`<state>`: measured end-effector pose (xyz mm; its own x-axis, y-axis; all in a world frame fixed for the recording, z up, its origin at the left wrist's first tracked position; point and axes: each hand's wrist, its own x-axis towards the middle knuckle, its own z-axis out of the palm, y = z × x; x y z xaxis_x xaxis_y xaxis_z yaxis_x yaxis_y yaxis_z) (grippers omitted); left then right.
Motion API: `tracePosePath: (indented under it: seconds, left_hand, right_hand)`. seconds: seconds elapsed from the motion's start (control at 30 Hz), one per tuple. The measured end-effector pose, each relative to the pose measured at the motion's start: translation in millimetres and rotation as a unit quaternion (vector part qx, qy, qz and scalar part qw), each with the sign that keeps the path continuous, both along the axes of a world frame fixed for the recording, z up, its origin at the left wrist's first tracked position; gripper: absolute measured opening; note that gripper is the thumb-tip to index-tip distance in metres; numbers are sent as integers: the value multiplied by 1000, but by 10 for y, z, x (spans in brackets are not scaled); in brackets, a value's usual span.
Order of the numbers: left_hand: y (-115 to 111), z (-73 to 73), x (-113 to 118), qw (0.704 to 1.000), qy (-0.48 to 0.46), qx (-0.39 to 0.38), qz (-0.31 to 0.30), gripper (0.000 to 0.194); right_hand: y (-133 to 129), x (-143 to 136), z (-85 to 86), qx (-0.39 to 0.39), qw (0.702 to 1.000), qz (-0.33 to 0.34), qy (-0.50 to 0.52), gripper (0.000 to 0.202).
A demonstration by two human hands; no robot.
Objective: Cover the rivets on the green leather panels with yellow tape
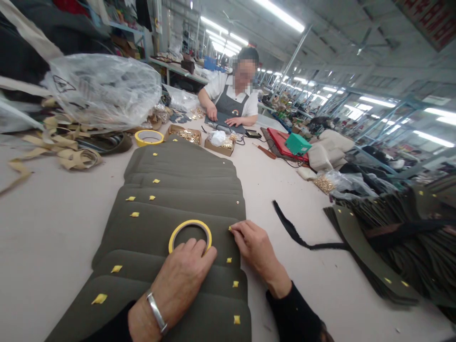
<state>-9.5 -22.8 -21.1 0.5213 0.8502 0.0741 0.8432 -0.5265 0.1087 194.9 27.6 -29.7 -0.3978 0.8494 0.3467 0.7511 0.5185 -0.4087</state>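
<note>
Half curled, the left hand (pixel 183 273) grips the roll (pixel 172 237) at its own twelve o'clock, seemingly to keep it handy, while the right hand (pixel 258 251), nearly closed, pinches a tab (pixel 230 229) at three o'clock on the panels (pixel 142 232).

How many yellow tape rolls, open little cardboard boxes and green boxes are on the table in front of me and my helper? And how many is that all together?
Yellow tape rolls: 2 (one in your left hand, one farther away)
Open little cardboard boxes: 2
Green box: 1
Total: 5
</note>
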Motion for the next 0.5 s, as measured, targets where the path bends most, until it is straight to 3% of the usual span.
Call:
tracePosePath:
  seconds: [0.13,0.3,0.4,0.5]
  left_hand:
    - [-55,43,23,999,37,24,8,23]
    - [-51,-23,47,995,69,70,22,22]
    - [-44,-79,22,995,46,90,26,20]
    - [-63,-55,-32,992,-7,123,-1,16]
  right_hand:
    - [32,-81,-45,-23,997,-38,-62,16]
    - [110,-179,-30,-67,990,-116,-48,14]
    - [76,-150,27,-82,990,-113,-23,10]
    - [-38,-77,112,-123,991,-56,-21,9]
